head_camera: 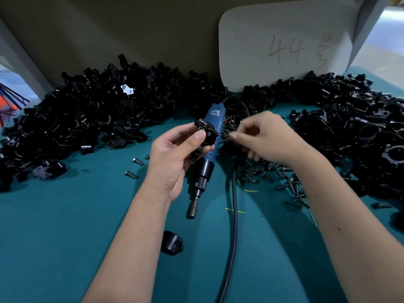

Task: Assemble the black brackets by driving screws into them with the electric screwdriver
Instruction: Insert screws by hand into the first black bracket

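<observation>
My left hand (175, 154) grips black bracket (205, 133) at centre. Right hand (260, 136) at 3 o'clock of it pinches small screw (229, 134), I judge, from screw pile (269, 173). Electric screwdriver (205, 158) lies idle on table beneath bracket. Step: screw loading. Next: seat screw in bracket hole, then pick up driver.

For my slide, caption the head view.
Left hand holds a bracket; right hand picks a screw above the screwdriver.

The brackets (87, 119) look like glossy black plastic, heaped on a smooth, matt teal table (65, 226). The screwdriver (207, 154) has a blue plastic body, dark metal tip and smooth rubbery cable (234, 215); the screws (273, 173) are dark metal.
</observation>
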Available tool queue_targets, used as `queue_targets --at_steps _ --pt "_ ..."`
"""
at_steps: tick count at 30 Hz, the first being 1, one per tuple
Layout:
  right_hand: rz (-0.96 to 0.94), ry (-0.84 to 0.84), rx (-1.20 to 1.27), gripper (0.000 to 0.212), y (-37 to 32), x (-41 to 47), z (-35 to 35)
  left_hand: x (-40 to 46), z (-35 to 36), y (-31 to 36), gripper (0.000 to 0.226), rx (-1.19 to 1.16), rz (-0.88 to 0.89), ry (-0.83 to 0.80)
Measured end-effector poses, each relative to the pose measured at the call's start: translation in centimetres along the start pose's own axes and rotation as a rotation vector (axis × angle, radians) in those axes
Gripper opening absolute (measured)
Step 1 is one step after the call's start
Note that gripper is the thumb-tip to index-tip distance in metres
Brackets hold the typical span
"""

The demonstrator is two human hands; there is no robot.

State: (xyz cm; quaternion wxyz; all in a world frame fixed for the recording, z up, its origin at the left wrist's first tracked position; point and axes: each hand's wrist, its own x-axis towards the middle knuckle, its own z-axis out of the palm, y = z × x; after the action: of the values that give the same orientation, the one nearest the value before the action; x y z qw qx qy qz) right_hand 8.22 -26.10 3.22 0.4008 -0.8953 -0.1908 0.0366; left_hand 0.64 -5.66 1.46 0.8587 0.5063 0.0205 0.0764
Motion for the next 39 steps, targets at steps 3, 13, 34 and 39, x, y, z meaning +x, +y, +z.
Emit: queue_targets --at_steps 3,13,34,39 --pt "0.099 -0.081 -0.264 0.022 0.6 0.0 -0.8 0.0 -0.2 0.0 0.014 0.008 -0.002 -0.006" --pt "0.129 -0.196 -0.521 0.015 -1.5 -0.2 -0.3 -0.1 -0.1 0.0 0.014 0.045 0.006 -0.011" --pt "0.123 -0.081 -0.399 0.017 -0.4 -0.1 -1.2 0.2 -0.4 -0.5 0.018 0.11 0.088 -0.018" --pt "0.044 -0.028 -0.446 0.024 -0.8 -0.3 -0.4 0.3 -0.6 -0.6 0.018 0.111 0.09 -0.027"
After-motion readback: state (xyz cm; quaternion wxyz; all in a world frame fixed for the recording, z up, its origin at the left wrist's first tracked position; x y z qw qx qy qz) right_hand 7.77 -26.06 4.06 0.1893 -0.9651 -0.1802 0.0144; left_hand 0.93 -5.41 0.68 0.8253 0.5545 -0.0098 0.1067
